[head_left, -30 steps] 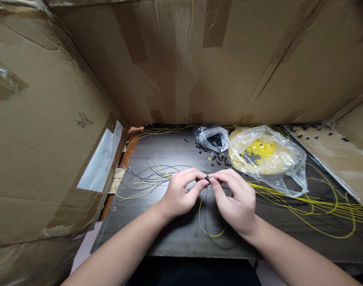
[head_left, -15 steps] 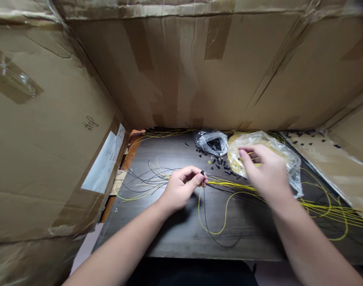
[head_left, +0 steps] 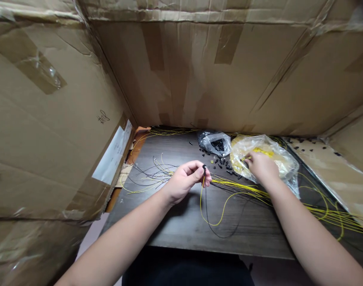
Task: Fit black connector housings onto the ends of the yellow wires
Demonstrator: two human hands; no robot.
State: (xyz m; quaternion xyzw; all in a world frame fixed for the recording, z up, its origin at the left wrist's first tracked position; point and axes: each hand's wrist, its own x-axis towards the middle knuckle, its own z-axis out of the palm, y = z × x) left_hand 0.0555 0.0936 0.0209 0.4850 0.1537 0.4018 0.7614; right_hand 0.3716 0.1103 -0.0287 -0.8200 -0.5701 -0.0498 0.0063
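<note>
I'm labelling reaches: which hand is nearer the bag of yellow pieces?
Right: the right hand is over the bag; the left hand is apart, left of it.

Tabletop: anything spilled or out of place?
Loose black parts lie scattered in front of the bag of black parts, one farther left, and a small yellow piece lies near them, outside the bag of yellow pieces. They look spilled, since similar pieces sit inside those bags.

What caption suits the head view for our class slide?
Left hand pinches a small black part; right hand is at a bag of yellow pieces.
</note>
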